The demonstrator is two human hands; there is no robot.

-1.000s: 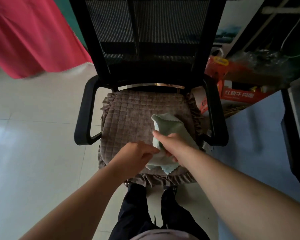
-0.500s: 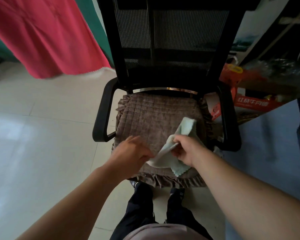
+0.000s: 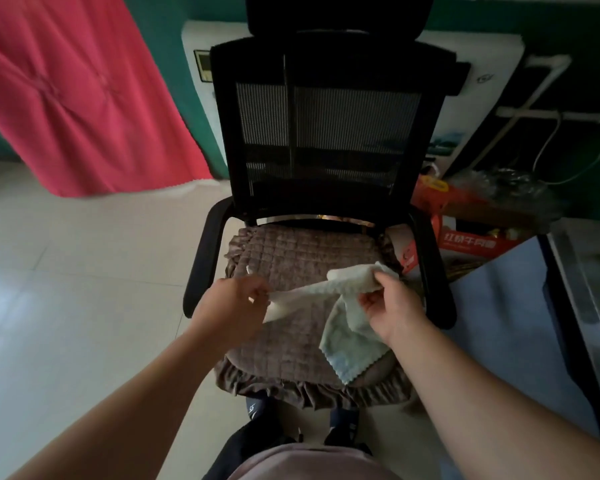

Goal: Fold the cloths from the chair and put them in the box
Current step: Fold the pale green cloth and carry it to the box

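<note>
A pale green cloth (image 3: 340, 327) is held stretched between both hands above the seat cushion (image 3: 291, 265) of a black mesh-back chair (image 3: 326, 133). One end of the cloth is pinched by the left hand (image 3: 234, 303), fingers curled with thumb and fingertips closed on the fabric, over the cushion's left edge. The other end is gripped by the right hand (image 3: 392, 306), fingers curled round a bunched portion, near the cushion's right edge just inside the right armrest (image 3: 433, 271). The span between the hands is pulled into a twisted band. A loose flap with a zigzag-cut hem hangs down from the right hand and is draped toward the cushion's front right corner; whether it is touching the cushion cannot be told.

The cushion is brown, quilted in squares, with a ruffled skirt along the front edge. The left armrest (image 3: 205, 254) is seen beside the left hand.

A red printed carton (image 3: 471, 240) is seen on the floor right of the chair, behind a blue surface (image 3: 510, 323) at the right edge of view. A pink-red curtain (image 3: 77, 98) is hung at upper left against a green wall. Pale floor tiles (image 3: 66, 289) are seen left of the chair. Dark trousers and shoes (image 3: 257, 414) are visible under the cushion's front edge.
</note>
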